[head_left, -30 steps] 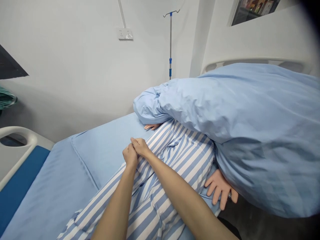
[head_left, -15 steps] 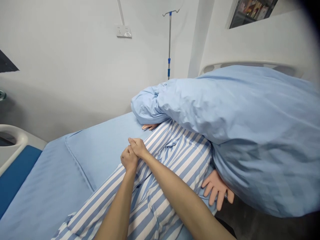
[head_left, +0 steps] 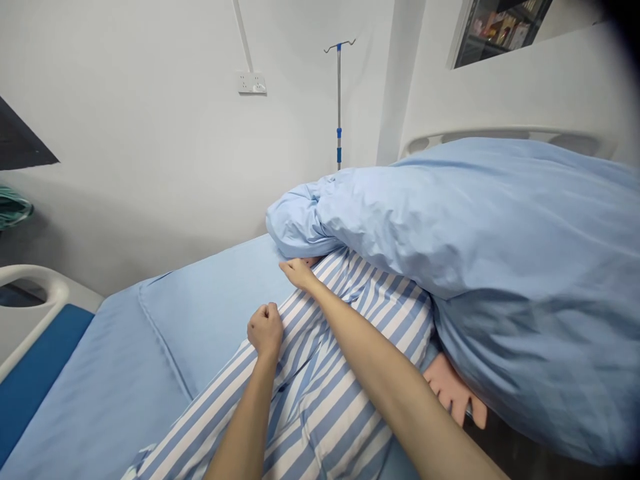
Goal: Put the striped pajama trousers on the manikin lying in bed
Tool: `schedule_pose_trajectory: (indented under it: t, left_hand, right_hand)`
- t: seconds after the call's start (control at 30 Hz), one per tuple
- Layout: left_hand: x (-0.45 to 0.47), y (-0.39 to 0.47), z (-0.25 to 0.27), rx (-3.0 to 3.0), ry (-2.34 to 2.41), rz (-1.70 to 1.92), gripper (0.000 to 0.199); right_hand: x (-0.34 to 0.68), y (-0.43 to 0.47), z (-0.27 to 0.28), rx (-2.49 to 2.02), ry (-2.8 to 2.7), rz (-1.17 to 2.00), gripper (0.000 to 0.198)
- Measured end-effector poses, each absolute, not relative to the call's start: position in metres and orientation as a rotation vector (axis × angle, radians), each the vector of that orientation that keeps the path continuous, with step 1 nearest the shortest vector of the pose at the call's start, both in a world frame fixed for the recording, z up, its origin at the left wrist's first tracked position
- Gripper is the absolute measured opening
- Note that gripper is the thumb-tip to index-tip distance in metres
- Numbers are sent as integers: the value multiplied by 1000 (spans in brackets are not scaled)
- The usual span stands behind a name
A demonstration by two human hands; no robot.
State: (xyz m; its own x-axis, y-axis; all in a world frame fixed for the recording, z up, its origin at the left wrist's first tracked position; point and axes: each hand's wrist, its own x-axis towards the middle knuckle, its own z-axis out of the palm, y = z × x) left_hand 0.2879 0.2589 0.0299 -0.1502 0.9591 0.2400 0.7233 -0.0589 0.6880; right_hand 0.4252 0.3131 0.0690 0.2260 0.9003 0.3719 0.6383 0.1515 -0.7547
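My left hand is closed in a fist over the far edge of the striped trousers. Nearer the waist, my right hand is also closed, beside the folded edge of a light blue quilt. What the curled fingers hold, if anything, is hidden. The blue-and-white trousers are on a manikin-like figure lying on the bed, its upper body covered by the quilt. One of its hands pokes out at the near side, fingers spread. Its far hand is mostly hidden behind my right hand.
Light blue sheet covers the bed, with a white end board at left and a headboard at right. Behind stand an IV pole and a wall with a socket plate. Something green hangs at far left.
My hands were together over the far trouser leg. My right hand has moved away toward the waist and quilt edge, while my left stays over the leg. The view has tilted up slightly.
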Motion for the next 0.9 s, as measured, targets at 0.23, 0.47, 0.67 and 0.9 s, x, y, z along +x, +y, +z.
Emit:
schedule_pose_trajectory:
  t: [0.23,0.47,0.67,0.9]
  left_hand:
    - [287,258,31,1803,1873,1025,31]
    - [268,249,49,1838,1430,857,32]
    - [169,214,74,1793,1372,810,38]
    - [48,183,42,1662,2026,858,38]
  right_hand:
    - [424,301,42,-1699,-1541,218,41]
    - [424,301,48,-1692,-1554,194,42]
    - [422,299,47,-1728,-1567,184,40]
    - [420,300,45,-1736,-1596,184,42]
